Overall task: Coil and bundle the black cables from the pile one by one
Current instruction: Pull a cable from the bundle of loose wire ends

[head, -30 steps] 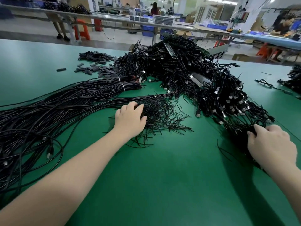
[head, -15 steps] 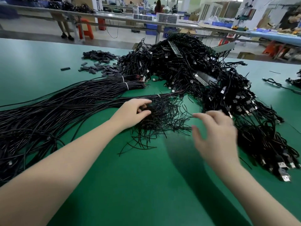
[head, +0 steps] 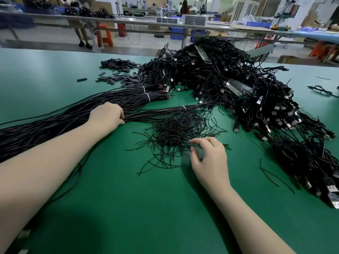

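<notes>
A big green desk (head: 128, 208) fills the view. On the far left, a thick bunch of long black cables (head: 55, 118) lies flat on it and runs toward the middle. White ties (head: 147, 96) wrap the bunch near its far end. The left hand (head: 106, 116) rests on top of these cables, palm down. Its fingers curl over them and squeeze a few strands, with the thumb tucked at the near side.

Behind the bunch, small flat dark pieces (head: 119, 70) are scattered on the desk.

In the middle lies a loose heap of short thin black wires (head: 176, 131). They stick out every way like messy hair. A thinner tied bundle (head: 174, 110) runs just behind this heap.

The right hand (head: 207, 158) is at the near edge of the short wires. Its fingers are bent and the thumb and first finger are close together, right at some wire tips. I cannot tell if it has really pinched one.

To the right is the big pile of black cables (head: 247, 99). It is tall and tangled, with many silver USB plugs (head: 258, 102) poking out. It spreads down the right side toward the near edge. One lone cable (head: 322, 90) lies apart at the far right.
</notes>
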Tool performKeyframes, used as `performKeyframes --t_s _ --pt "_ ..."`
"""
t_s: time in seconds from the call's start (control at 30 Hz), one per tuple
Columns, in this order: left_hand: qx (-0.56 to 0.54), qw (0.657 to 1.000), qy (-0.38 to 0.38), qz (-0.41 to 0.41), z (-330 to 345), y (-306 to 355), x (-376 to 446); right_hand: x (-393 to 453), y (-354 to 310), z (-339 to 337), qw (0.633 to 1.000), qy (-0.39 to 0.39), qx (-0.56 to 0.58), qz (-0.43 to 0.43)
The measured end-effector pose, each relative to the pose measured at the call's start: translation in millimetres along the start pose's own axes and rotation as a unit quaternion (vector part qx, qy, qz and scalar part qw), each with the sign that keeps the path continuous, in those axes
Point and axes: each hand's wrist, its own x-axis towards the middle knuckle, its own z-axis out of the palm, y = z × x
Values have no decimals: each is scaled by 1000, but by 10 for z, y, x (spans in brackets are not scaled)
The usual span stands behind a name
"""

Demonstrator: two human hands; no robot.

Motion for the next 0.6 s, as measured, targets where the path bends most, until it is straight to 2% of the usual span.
performKeyframes --t_s 0.17,0.27,0.33,0.4,0.5,0.6 --pt "-75 996 24 -31 1 -68 63 8 41 7 1000 -11 9 1" --pt "-131 988 63 -58 -57 -130 118 20 49 12 1000 -14 16 7" --pt "-262 955 112 -84 -166 -134 151 25 58 11 999 -20 23 13" --pt "-370 902 200 -100 -346 -109 159 31 57 7 999 -21 29 20" --pt "-394 855 335 -29 -703 20 37 41 3 -42 998 -3 49 29" --pt "-404 828 380 91 -977 274 -248 62 -145 -168 994 38 97 13"
